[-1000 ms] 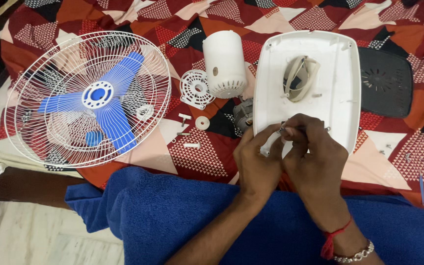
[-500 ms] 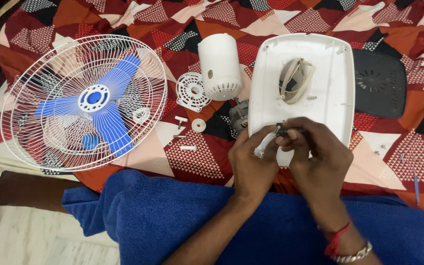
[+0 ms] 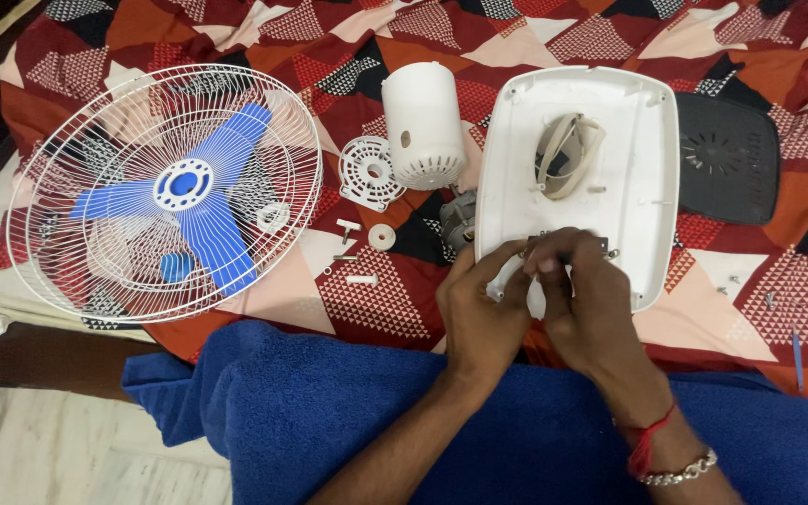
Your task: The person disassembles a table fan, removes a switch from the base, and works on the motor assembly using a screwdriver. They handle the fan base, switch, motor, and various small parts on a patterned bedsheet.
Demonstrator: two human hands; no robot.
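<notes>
Head view: your left hand (image 3: 481, 313) and right hand (image 3: 584, 304) are both pinched shut on some small fitting at the near edge of the white fan base (image 3: 652, 187) — too tiny to identify. Looks like mid-disassembly, so fine finger work comes next. Count — one blue-bladed fan cage (image 3: 165, 192), one white motor cover (image 3: 425, 126), one black plate (image 3: 731, 159).

Even, soft indoor light, faint shadows, sharp focus, no glare.

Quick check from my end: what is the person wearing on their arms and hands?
Both forearms are bare, with no sleeves or gloves in view. The left hand and its wrist carry nothing. The right hand has a red thread tied round the wrist and, just behind it, a silver chain bracelet. No rings can be made out.
</notes>
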